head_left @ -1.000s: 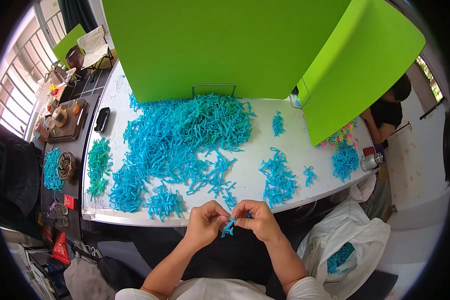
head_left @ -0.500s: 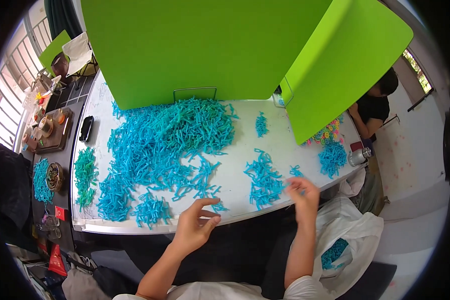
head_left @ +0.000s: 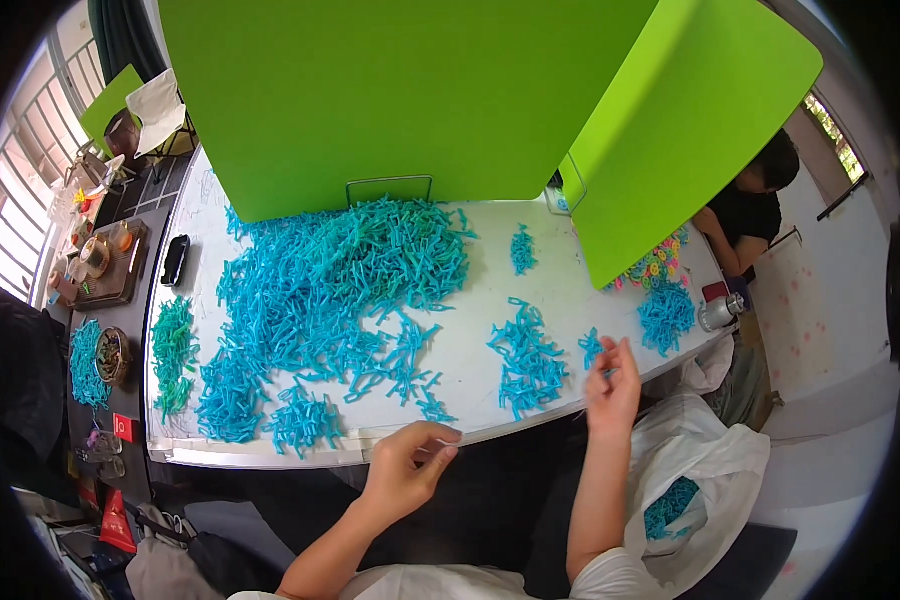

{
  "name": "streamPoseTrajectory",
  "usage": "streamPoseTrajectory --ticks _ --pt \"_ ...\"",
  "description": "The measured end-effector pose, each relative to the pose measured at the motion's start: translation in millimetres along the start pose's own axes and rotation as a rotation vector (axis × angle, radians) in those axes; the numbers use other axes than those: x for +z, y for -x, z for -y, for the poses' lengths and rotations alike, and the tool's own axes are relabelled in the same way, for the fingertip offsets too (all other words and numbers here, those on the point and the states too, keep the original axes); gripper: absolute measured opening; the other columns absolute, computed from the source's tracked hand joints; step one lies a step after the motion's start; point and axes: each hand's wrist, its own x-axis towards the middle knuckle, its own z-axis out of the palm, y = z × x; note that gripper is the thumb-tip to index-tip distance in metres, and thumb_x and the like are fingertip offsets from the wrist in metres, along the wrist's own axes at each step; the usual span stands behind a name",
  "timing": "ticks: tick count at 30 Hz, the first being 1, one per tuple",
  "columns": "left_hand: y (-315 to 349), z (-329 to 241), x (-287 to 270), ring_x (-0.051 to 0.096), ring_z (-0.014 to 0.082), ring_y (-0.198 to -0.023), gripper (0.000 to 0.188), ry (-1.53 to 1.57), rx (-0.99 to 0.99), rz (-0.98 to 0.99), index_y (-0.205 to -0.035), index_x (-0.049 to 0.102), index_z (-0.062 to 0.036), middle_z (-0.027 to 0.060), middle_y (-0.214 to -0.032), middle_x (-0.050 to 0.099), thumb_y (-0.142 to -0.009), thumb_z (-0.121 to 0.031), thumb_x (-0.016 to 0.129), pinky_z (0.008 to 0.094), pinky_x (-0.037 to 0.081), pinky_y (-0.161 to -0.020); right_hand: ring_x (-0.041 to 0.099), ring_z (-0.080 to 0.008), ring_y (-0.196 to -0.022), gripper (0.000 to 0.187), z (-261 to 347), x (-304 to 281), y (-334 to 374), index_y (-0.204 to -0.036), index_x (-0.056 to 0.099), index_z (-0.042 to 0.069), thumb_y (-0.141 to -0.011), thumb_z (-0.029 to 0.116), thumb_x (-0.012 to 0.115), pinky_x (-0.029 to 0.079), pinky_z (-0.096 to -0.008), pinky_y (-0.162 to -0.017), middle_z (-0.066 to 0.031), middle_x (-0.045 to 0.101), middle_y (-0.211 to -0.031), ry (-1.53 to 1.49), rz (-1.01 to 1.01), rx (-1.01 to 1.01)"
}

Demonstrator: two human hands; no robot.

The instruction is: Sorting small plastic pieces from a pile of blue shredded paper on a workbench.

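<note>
My left hand (head_left: 408,466) is just off the table's front edge, fingers curled and thumb and forefinger brought close together. A thin pale line shows between those tips, too small to name. Nearest to it is a small cluster of blue strip-like plastic pieces (head_left: 435,408). My right hand (head_left: 613,392) is raised at the front edge beside a little blue pile (head_left: 591,346), its fingers bent and apart with nothing visible in them. Left of that hand lies a medium pile of blue pieces (head_left: 527,362). A large blue-green heap (head_left: 340,280) covers the left-centre of the white table (head_left: 475,345).
Green panels (head_left: 400,100) stand along the back. More blue pieces (head_left: 667,318) lie at the right by a metal bottle (head_left: 718,313). A white bag (head_left: 735,470) with blue pieces hangs open at lower right. A person (head_left: 750,225) sits beyond the right panel.
My left hand has drawn back toward me and its thumb and forefinger have come closer together. My right hand has turned more upright and shifted slightly right, beside the little blue pile.
</note>
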Motion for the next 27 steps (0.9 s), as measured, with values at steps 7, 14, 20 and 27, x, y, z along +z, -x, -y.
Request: streamPoseTrajectory --ticks 7,14,20,27 --pt "-4 -17 31 0.071 0.0190 -0.073 0.015 -0.183 0.120 -0.119 -0.098 0.068 -0.0007 0.0121 -0.088 0.070 -0.086 -0.005 0.075 0.0290 0.057 -0.064 0.048 -0.0189 -0.072 0.034 -52 82 104 -0.099 0.063 0.001 -0.101 0.033 0.050 0.040 -0.0289 -0.061 -0.0108 0.059 -0.086 -0.702 0.256 0.571" --pt "1 -10 21 0.070 0.0164 -0.069 0.011 -0.320 0.138 -0.303 -0.089 0.072 0.0004 0.0109 -0.081 0.070 -0.081 -0.001 0.078 0.0269 0.056 -0.061 0.049 -0.0206 -0.074 0.026 -71 108 127 -0.097 0.059 0.003 -0.101 0.028 0.052 0.042 -0.0310 -0.066 -0.0110 0.059 -0.089 -0.682 0.209 0.518" --pt "1 -7 13 0.069 0.0183 -0.067 0.009 -0.191 0.183 -0.313 -0.089 0.072 -0.0012 0.0105 -0.082 0.070 -0.081 0.000 0.077 0.0279 0.055 -0.058 0.051 -0.0171 -0.071 0.022 -76 103 124 -0.094 0.060 0.003 -0.098 0.024 0.058 0.042 -0.0278 -0.062 -0.0088 0.059 -0.088 -0.498 0.085 0.560" --pt "-7 -6 -16 0.070 0.0225 -0.072 0.013 -0.532 0.447 -0.063 -0.088 0.071 -0.0030 0.0094 -0.085 0.070 -0.077 0.001 0.077 0.0309 0.056 -0.062 0.046 -0.0033 -0.057 0.014 -48 64 114 -0.098 0.067 0.001 -0.090 0.011 0.072 0.030 -0.0174 -0.050 -0.0039 0.067 -0.080 0.269 0.673 0.548"
